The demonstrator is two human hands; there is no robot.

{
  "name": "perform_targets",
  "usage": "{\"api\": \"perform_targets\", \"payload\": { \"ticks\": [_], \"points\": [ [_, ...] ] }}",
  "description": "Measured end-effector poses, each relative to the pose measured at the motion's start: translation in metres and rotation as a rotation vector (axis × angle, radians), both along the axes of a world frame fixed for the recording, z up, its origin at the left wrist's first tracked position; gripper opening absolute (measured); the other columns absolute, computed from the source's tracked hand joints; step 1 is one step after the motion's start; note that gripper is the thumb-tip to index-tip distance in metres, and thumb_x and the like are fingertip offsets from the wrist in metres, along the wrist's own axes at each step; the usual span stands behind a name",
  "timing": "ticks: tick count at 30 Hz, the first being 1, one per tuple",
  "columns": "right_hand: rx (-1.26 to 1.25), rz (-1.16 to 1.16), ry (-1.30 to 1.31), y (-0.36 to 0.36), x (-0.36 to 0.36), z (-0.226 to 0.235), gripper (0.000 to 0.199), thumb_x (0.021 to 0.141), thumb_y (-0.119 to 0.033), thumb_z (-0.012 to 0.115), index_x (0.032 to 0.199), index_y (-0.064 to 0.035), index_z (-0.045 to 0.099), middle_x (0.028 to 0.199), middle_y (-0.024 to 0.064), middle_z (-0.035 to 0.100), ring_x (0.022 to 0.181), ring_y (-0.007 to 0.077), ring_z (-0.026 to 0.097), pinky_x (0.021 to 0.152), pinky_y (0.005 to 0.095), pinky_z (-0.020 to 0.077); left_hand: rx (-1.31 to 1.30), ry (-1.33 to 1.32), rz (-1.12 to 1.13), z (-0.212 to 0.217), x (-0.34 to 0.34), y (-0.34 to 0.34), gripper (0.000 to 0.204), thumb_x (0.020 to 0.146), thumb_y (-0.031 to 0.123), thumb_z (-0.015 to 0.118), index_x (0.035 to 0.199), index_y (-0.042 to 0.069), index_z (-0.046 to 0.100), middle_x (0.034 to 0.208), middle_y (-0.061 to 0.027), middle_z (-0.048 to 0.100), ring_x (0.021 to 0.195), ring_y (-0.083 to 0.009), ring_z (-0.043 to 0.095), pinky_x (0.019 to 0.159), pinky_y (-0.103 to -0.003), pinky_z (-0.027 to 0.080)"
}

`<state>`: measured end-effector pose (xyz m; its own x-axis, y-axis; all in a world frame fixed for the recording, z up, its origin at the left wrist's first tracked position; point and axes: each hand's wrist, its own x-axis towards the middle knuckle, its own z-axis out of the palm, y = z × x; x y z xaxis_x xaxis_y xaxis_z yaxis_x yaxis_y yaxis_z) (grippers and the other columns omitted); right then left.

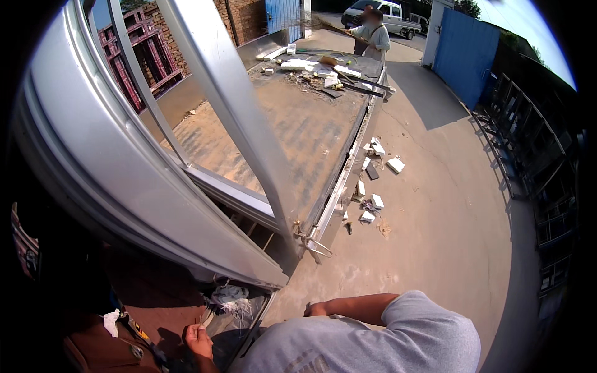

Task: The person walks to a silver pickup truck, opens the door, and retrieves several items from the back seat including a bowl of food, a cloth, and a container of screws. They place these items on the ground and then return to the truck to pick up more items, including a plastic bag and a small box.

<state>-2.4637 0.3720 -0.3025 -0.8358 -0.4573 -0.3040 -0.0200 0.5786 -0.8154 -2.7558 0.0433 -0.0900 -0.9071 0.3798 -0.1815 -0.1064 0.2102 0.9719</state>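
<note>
Holding the bare left hand (199, 340) low over a flat reddish-brown surface (149, 317) inside the silver-grey, curved-bodied truck cab (124, 155), drawing its fingers in together; being unable to tell whether anything thin is being pinched at the fingertips. Having a crumpled, stringy white bundle (231, 298) near that hand, just beyond and to its right, at the cab's edge; also having a small white scrap (111, 322) lying farther left.

Bending the bare right arm across in front of a short-sleeved grey T-shirt (373, 342), bringing the right hand (317, 309) close to the shirt's upper edge; being unable to tell its grip, with the fingers partly hidden.

Facing a broad, dusty brown flatbed (280, 137) behind the cab, bearing a heap of white blocks and dark strips (311, 65) at its far end. Seeing more white blocks (377, 202) lying scattered on pale concrete ground (435, 205) beside it. Seeing also, beyond the heap, a person in a pale top (376, 38) gripping a long twig broom (317, 23), near a blue metal gate (463, 53).
</note>
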Motion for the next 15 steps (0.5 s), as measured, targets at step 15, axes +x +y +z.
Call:
{"api": "perform_targets", "payload": {
  "ticks": [15],
  "points": [
    [-0.661, -0.316, -0.484, -0.073, -0.153, 0.279, 0.046, 0.1, -0.05, 0.052, 0.113, -0.0074, 0.065, 0.09, 0.002, 0.061, 0.082, 0.0124, 0.057, 0.075, 0.026, 0.0475, 0.07, 0.043, -0.223, 0.103, 0.055, 0.049, 0.024, 0.088, 0.0, 0.057, 0.112, -0.003, 0.056, 0.077, -0.0026, 0.06, 0.059, -0.0051, 0.048, 0.053, -0.02, 0.038]
  ]
}}
